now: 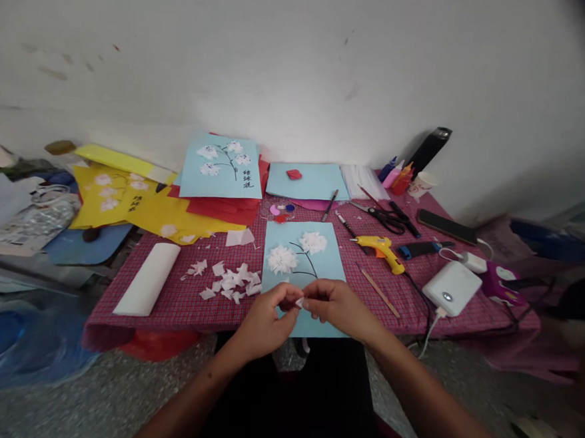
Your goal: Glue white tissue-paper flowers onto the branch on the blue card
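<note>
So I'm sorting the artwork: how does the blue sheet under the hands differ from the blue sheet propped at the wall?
The near sheet lies flat; the wall sheet leans up. The near sheet bears two white flowers, the wall sheet about four. The wall sheet has black writing; none shows on the near sheet. Both are light blue with black stems.

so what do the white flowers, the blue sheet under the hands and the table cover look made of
White flowers: likely tissue paper, matte; frayed, fluffy edges. Blue sheet: smooth matte card or paper, lying flat with crisp edges. Table cover: apparently woven cloth, red check, draping softly over the edge.
</note>
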Tool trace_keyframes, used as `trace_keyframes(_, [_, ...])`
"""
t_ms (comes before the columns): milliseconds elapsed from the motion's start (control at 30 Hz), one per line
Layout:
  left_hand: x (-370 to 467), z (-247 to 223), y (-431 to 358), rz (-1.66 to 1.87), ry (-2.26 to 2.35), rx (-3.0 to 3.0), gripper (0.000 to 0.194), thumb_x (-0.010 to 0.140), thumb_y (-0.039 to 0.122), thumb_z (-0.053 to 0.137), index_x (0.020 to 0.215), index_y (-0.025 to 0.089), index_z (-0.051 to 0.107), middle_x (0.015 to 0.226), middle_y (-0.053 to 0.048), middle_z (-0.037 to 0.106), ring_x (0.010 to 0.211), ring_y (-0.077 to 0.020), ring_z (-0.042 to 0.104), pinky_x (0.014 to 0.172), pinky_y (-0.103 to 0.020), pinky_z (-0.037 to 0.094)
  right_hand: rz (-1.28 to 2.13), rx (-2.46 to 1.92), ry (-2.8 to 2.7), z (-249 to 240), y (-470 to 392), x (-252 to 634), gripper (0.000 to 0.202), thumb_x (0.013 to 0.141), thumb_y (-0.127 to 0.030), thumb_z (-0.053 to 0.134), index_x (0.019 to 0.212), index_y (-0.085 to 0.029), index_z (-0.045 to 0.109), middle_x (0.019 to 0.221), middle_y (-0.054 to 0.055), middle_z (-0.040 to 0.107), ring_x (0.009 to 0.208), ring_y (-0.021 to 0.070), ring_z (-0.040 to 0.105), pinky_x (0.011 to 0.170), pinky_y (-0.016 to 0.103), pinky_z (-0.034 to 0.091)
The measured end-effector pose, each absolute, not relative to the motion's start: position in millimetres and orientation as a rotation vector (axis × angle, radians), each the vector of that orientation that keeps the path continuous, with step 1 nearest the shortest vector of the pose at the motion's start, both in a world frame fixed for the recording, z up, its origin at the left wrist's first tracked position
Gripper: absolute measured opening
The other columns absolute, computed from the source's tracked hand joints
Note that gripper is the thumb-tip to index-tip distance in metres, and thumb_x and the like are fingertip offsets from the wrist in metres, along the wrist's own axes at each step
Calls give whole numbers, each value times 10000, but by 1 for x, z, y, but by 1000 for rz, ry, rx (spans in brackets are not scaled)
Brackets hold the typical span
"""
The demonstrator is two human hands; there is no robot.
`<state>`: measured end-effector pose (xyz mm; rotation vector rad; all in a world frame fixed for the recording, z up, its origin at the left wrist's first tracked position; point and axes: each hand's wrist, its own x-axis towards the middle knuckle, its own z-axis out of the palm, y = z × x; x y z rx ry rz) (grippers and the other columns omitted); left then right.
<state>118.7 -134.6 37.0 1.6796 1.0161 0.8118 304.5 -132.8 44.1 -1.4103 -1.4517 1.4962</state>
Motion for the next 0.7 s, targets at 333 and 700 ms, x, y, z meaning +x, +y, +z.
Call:
trace_keyframes(333, [120, 26, -135, 869, 1091, 1693, 313, 813, 179, 620, 1123, 214, 593, 943, -10, 656, 812, -139, 593, 767, -265, 483, 1635, -1363, -1290, 40, -137, 302, 179, 757, -336, 700, 769, -169, 638, 569, -44, 587, 465, 91, 515, 433, 209, 394])
trace_keyframes(700, [121, 18, -137, 898, 991, 1509, 201, 863, 217, 591, 1062, 206, 613, 880, 4, 651, 768, -120, 581, 711, -234, 472, 1607, -1404, -1325, 43, -137, 301, 211, 781, -361, 697, 804, -169, 613, 563, -48, 563, 464, 84, 504, 412, 189, 372])
